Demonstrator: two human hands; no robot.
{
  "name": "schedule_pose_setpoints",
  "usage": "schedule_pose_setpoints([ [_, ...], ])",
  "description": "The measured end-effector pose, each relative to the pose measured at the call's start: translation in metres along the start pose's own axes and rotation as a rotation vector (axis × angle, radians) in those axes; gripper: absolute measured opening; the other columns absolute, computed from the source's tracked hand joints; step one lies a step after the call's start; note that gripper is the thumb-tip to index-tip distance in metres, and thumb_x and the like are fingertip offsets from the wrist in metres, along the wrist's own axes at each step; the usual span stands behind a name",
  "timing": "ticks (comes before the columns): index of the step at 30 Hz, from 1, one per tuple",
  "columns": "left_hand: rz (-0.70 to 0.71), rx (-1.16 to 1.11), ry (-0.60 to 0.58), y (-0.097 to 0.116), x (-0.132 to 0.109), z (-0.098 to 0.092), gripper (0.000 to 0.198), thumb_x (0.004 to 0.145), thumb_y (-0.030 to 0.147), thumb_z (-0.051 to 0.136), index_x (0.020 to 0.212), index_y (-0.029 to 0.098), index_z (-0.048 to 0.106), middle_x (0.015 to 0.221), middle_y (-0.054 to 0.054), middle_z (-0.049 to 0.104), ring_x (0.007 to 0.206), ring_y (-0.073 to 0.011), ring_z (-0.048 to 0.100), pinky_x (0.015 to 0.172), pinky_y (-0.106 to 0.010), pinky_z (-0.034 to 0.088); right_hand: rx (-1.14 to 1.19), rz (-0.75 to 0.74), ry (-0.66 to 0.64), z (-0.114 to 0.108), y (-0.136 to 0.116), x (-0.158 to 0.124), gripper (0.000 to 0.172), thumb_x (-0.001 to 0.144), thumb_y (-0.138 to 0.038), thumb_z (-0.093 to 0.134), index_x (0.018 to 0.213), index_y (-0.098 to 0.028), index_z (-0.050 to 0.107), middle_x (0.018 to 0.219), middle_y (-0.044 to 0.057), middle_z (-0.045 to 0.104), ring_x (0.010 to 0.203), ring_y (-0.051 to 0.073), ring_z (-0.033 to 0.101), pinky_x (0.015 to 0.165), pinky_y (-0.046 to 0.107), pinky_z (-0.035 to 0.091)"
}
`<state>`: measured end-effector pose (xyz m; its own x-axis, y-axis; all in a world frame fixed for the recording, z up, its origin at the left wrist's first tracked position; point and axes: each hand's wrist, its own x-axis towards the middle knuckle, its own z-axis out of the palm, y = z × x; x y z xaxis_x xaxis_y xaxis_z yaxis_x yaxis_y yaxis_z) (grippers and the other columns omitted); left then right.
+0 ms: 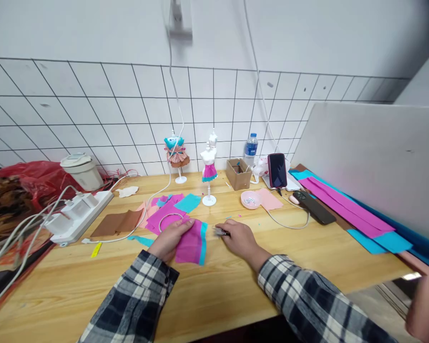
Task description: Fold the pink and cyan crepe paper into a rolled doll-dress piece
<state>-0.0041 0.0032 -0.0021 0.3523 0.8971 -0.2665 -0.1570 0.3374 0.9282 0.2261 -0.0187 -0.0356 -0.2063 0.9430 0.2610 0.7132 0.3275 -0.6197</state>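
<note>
My left hand point(168, 239) is closed on a magenta cloth piece point(188, 248) with a turquoise band along its right edge, thumb on top. A little to the right, my right hand point(240, 239) is closed around a small tool point(221, 232) with a metal tip and dark body; its exact kind is unclear. The tool's tip points left, apart from the cloth. Behind my left hand lie more magenta fabric scraps point(160, 213), a turquoise scrap point(188, 203) and a white cable loop. A small white dress form point(209, 157) in a magenta skirt with turquoise hem stands beyond both hands.
Further back are a second dressed form point(177, 152), a cardboard box point(238, 175), a water bottle point(250, 145) and an upright phone point(277, 170). A pink dish point(250, 199) sits right of centre. At left lies a power strip point(75, 216); at right, long cloth strips point(346, 205).
</note>
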Motion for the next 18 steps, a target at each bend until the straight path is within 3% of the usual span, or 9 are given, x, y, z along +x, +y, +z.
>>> schedule_pose_setpoints([
  [3, 0.046, -0.07, 0.097, -0.002, 0.006, -0.011, 0.024, 0.076, 0.035, 0.077, 0.086, 0.017, 0.065, 0.08, -0.004, 0.075, 0.073, -0.0176, 0.071, 0.073, -0.028, 0.056, -0.04, 0.05, 0.074, 0.001, 0.002, 0.0, 0.029, 0.082, -0.016, 0.057, 0.103, -0.025, 0.074, 0.097, 0.003, 0.072, 0.092, 0.017, 0.064, 0.08, 0.025, 0.044],
  [8, 0.062, -0.098, 0.103, -0.017, 0.013, -0.017, 0.022, 0.076, 0.031, 0.076, 0.085, 0.014, 0.066, 0.075, -0.008, 0.074, 0.072, -0.0219, 0.072, 0.068, -0.032, 0.057, -0.08, 0.233, 0.317, -0.001, 0.016, 0.006, 0.034, 0.093, -0.029, 0.042, 0.108, -0.015, 0.069, 0.107, 0.011, 0.07, 0.099, 0.021, 0.062, 0.086, 0.03, 0.045],
  [14, 0.168, -0.138, 0.084, -0.026, 0.005, -0.025, 0.044, 0.062, 0.02, 0.085, 0.1, 0.015, 0.063, 0.083, -0.003, 0.074, 0.078, -0.0209, 0.071, 0.072, -0.03, 0.057, -0.109, 0.332, 0.378, 0.001, 0.018, 0.013, 0.044, 0.092, -0.037, 0.036, 0.114, -0.011, 0.064, 0.084, 0.008, 0.071, 0.074, 0.019, 0.064, 0.072, 0.031, 0.049],
  [18, 0.205, -0.126, 0.089, -0.028, 0.002, -0.027, 0.047, 0.061, 0.021, 0.085, 0.102, 0.016, 0.063, 0.084, -0.002, 0.073, 0.074, -0.0186, 0.069, 0.071, -0.029, 0.055, -0.172, 0.346, 0.402, -0.001, 0.013, 0.006, 0.046, 0.093, -0.037, 0.037, 0.127, -0.013, 0.058, 0.11, 0.012, 0.069, 0.095, 0.021, 0.064, 0.082, 0.033, 0.049],
])
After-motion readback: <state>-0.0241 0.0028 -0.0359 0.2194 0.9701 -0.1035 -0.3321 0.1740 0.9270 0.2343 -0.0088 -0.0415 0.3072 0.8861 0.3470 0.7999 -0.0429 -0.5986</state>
